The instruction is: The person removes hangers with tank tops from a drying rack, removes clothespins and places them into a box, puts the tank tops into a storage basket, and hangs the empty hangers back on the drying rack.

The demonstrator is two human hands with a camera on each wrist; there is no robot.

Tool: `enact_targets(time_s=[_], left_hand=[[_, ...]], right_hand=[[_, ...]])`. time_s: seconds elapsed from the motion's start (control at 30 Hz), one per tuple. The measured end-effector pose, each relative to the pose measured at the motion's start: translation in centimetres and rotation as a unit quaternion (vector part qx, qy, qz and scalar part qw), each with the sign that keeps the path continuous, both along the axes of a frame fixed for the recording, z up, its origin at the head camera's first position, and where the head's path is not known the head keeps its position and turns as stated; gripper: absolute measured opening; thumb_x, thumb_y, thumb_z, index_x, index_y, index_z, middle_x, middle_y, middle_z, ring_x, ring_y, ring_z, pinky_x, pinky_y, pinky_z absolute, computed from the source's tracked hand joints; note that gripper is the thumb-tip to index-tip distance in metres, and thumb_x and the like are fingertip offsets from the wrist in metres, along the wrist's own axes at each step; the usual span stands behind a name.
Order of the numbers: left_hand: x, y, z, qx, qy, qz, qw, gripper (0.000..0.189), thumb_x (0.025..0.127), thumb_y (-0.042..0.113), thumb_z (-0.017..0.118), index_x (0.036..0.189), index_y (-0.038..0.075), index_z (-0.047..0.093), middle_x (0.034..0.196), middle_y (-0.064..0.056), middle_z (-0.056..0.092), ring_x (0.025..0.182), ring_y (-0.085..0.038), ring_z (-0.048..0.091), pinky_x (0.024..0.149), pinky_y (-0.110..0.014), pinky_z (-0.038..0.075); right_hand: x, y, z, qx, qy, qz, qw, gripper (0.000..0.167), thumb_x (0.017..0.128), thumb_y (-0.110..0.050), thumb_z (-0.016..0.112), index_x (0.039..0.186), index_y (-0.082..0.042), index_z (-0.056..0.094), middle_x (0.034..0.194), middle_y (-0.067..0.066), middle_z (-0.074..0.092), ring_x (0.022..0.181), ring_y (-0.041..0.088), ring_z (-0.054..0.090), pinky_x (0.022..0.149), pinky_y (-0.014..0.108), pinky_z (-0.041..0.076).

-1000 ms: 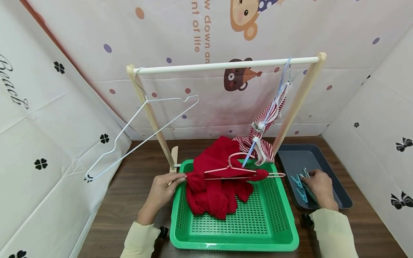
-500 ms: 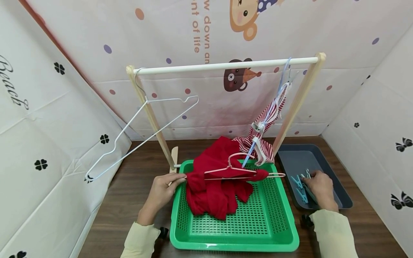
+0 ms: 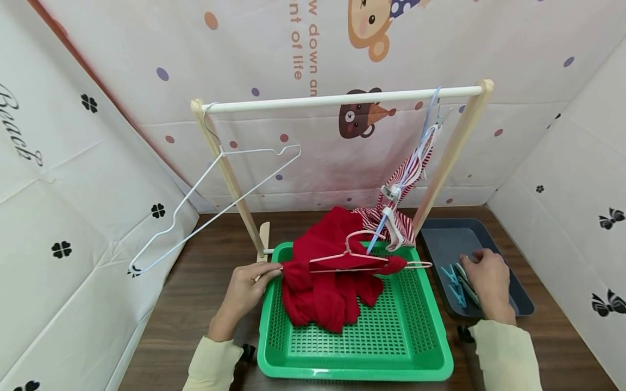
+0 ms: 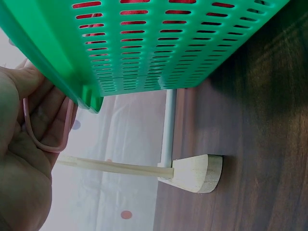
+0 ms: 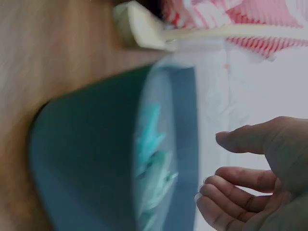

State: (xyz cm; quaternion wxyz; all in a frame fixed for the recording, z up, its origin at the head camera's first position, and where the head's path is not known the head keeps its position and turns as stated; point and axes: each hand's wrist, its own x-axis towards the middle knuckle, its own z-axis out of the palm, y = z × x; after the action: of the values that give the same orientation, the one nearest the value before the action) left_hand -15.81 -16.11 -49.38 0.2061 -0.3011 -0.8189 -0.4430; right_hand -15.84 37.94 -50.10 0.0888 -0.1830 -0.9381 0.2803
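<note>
My left hand (image 3: pixel 246 285) pinches the left end of a pink clothes hanger (image 3: pixel 348 252) at the basket's left rim. In the left wrist view its pink loop (image 4: pixel 66 130) lies across the fingers. A red garment (image 3: pixel 318 304) is draped over the hanger, partly inside the green basket (image 3: pixel 352 373). My right hand (image 3: pixel 491 279) is above the dark grey tray (image 3: pixel 447 233), thumb and fingers apart, with nothing between them in the right wrist view. Light-blue clothespins (image 3: pixel 457 288) and grey-green clothespins (image 3: pixel 469 293) lie in the tray beside it.
A rack with a white rail (image 3: pixel 313 101) and wooden legs stands behind the basket. On its left hangs a bare white hanger (image 3: pixel 195 184); on its right, a red-and-white striped garment (image 3: pixel 406 174) on a light-blue hanger. Printed cloth walls surround the table (image 3: pixel 171 336).
My right hand has let go of a clothespin and lifted slightly up and right, its fingers parting. My left hand, hanger and red garment stay in place.
</note>
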Motion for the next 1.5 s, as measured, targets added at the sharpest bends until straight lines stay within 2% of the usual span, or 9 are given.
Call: enact_targets(time_s=[0.2,0.33,0.5,0.6,0.77,0.93,1.03,1.27,1.5], left_hand=[[-0.1,0.0,0.0,-0.002,0.006,-0.002,1.0000,0.023,0.087,-0.010,0.081,0.106,0.003,0.083,0.102,-0.007,0.080,0.090,-0.025,0.078,0.081,-0.017,0.057],[-0.3,0.0,0.0,-0.001,0.009,-0.004,0.9999,0.023,0.087,-0.010,0.081,0.106,0.003,0.083,0.102,-0.007,0.080,0.089,-0.025,0.078,0.080,-0.018,0.058],[-0.4,0.0,0.0,0.001,0.015,-0.003,0.9999,0.025,0.085,-0.012,0.082,0.105,0.002,0.083,0.101,-0.007,0.080,0.089,-0.024,0.078,0.080,-0.018,0.058],[-0.4,0.0,0.1,0.000,0.013,-0.001,0.9999,0.025,0.085,-0.012,0.082,0.105,0.002,0.083,0.101,-0.007,0.080,0.090,-0.024,0.078,0.080,-0.017,0.057],[-0.4,0.1,0.1,0.001,0.008,-0.005,1.0000,0.024,0.086,-0.011,0.081,0.106,0.002,0.083,0.102,-0.008,0.080,0.091,-0.025,0.078,0.081,-0.017,0.057],[-0.4,0.1,0.2,0.003,0.001,-0.006,1.0000,0.024,0.087,-0.011,0.080,0.106,0.002,0.083,0.103,-0.008,0.080,0.092,-0.026,0.078,0.081,-0.017,0.057],[-0.3,0.0,0.2,0.004,0.000,-0.004,1.0000,0.024,0.087,-0.011,0.080,0.106,0.002,0.083,0.103,-0.008,0.080,0.092,-0.026,0.078,0.082,-0.017,0.057],[-0.2,-0.1,0.0,0.007,-0.004,-0.006,0.9999,0.019,0.090,-0.007,0.079,0.107,0.002,0.083,0.103,-0.008,0.080,0.090,-0.027,0.078,0.080,-0.017,0.057],[-0.1,-0.1,-0.2,0.002,0.000,0.000,1.0000,0.024,0.087,-0.011,0.081,0.106,0.002,0.083,0.103,-0.007,0.080,0.092,-0.024,0.078,0.081,-0.017,0.057]], right_hand=[[0.4,-2.2,2.0,-0.012,0.067,0.019,0.9975,0.042,0.106,-0.021,0.066,0.123,0.018,0.062,0.110,0.035,0.064,0.099,0.050,0.062,0.083,0.063,0.051],[0.7,-3.3,3.3,-0.009,0.109,0.045,0.9931,0.036,0.107,-0.022,0.067,0.120,0.011,0.069,0.106,0.028,0.068,0.093,0.041,0.065,0.074,0.044,0.052],[1.2,-4.7,5.0,-0.012,0.158,0.102,0.9821,0.029,0.107,-0.025,0.068,0.119,0.000,0.074,0.104,0.019,0.072,0.087,0.011,0.061,0.067,0.015,0.044],[1.6,-5.9,6.0,-0.019,0.192,0.157,0.9685,0.020,0.103,-0.017,0.074,0.116,-0.002,0.076,0.105,0.015,0.073,0.088,-0.005,0.055,0.072,0.007,0.043],[2.1,-7.7,7.0,-0.038,0.233,0.242,0.9410,0.010,0.096,-0.005,0.080,0.105,-0.009,0.079,0.098,0.003,0.074,0.091,-0.009,0.058,0.076,0.007,0.046],[2.5,-9.1,7.9,-0.038,0.253,0.301,0.9187,0.022,0.090,0.004,0.082,0.103,-0.014,0.080,0.098,-0.004,0.075,0.089,0.000,0.064,0.078,0.011,0.050],[2.6,-10.0,8.1,-0.037,0.234,0.324,0.9159,0.024,0.090,0.002,0.083,0.108,-0.014,0.080,0.103,-0.004,0.075,0.088,0.004,0.067,0.075,0.016,0.054],[1.9,-12.6,7.2,-0.024,0.199,0.355,0.9130,0.025,0.091,-0.006,0.084,0.115,-0.011,0.078,0.112,0.000,0.075,0.096,0.017,0.070,0.075,0.047,0.062],[1.3,-14.1,5.9,-0.061,0.216,0.398,0.8897,0.021,0.093,0.002,0.080,0.110,-0.010,0.079,0.100,-0.007,0.072,0.083,0.008,0.064,0.069,0.030,0.055]])
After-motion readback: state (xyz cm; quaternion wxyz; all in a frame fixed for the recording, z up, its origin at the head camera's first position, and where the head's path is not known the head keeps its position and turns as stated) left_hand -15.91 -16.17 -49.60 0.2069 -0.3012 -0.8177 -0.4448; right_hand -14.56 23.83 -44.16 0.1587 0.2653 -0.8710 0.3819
